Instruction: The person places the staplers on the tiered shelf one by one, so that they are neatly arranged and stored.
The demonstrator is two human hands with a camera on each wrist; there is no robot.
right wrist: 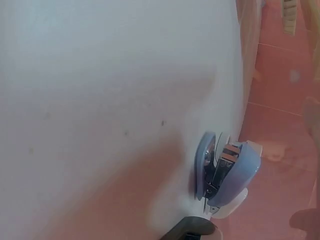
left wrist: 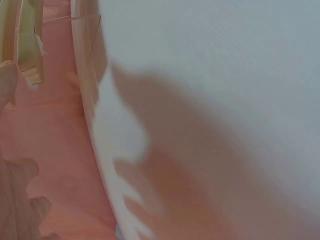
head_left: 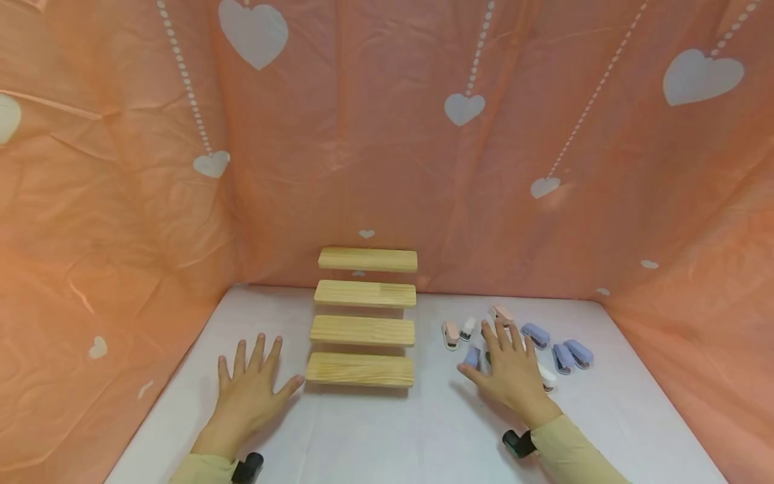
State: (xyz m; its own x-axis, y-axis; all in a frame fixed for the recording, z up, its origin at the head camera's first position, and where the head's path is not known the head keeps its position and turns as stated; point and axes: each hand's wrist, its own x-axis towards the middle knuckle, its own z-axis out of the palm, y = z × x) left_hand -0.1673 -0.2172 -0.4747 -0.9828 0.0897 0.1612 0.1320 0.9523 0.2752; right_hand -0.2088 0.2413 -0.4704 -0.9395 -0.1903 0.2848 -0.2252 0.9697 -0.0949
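My left hand is held with straight, spread fingers beside a stepped wooden rack, thumb tip close to its lowest board. Nothing is in it. In the left wrist view, its fingers show at the left edge and its shadow falls on the table. My right hand is spread over a group of small staplers, also holding nothing. Just beyond its thumb sits a lavender stapler, which appears large in the right wrist view. A white stapler and a dark green one are partly hidden by this hand.
Past the right fingertips are a pink stapler, a white stapler and another pink stapler. Several lavender staplers lie farther right. The white table is enclosed by orange cloth with white hearts.
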